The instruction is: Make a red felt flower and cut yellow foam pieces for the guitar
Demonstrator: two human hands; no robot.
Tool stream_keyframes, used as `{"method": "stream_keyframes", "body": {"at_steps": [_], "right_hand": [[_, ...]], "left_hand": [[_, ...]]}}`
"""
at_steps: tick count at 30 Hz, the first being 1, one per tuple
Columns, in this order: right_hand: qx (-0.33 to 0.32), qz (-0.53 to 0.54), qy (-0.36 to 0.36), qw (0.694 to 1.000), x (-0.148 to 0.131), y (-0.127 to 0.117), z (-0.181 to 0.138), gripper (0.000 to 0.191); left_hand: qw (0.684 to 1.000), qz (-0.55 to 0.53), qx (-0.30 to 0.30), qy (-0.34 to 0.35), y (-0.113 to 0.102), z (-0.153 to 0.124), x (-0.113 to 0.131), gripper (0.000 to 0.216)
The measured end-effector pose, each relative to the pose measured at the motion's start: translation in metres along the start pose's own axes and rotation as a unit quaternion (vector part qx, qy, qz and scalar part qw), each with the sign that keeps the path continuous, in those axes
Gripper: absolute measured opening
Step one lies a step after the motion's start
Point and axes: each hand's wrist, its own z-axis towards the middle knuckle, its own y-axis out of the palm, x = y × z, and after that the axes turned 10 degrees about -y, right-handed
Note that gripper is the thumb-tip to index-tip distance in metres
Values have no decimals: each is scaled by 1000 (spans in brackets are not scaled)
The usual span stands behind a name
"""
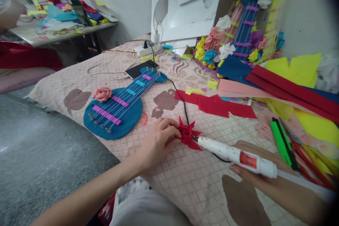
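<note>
My left hand [162, 139] pinches the left edge of a red paper flower [186, 131], which has pointed petals and a curled centre. In my right hand [265, 169] is a white hot glue gun [225, 150] with a glue stick coming out of its back end. Its nozzle meets the flower's right side, at the petals; any glue there is too small to make out. Left of the flower lies a blue paper guitar [118, 109] with strings and purple and light-blue strips. A pink paper rose [102, 94] sits on its body.
Red paper strips [225, 106], a green cutter knife [282, 141] and red-handled scissors [304, 162] lie to the right. A black cord [180, 95] runs from a power strip [145, 49] past a phone [135, 70]. Decorated guitars [245, 28] lean at the back. Another person's arm [9, 14] shows far left.
</note>
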Motion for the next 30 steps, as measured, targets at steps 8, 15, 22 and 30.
{"method": "stream_keyframes", "body": {"at_steps": [8, 15, 22, 30], "right_hand": [[-17, 27, 2, 999, 5, 2, -3, 15], [-7, 24, 57, 998, 14, 1, -10, 13], [58, 26, 113, 992, 34, -5, 8, 30], [164, 133, 147, 966, 57, -31, 93, 40]], "left_hand": [[999, -9, 25, -25, 1, 8, 6, 26], [999, -11, 8, -46, 1, 13, 4, 44], [997, 1, -4, -74, 1, 13, 2, 45], [998, -12, 20, -60, 6, 12, -2, 46]]}}
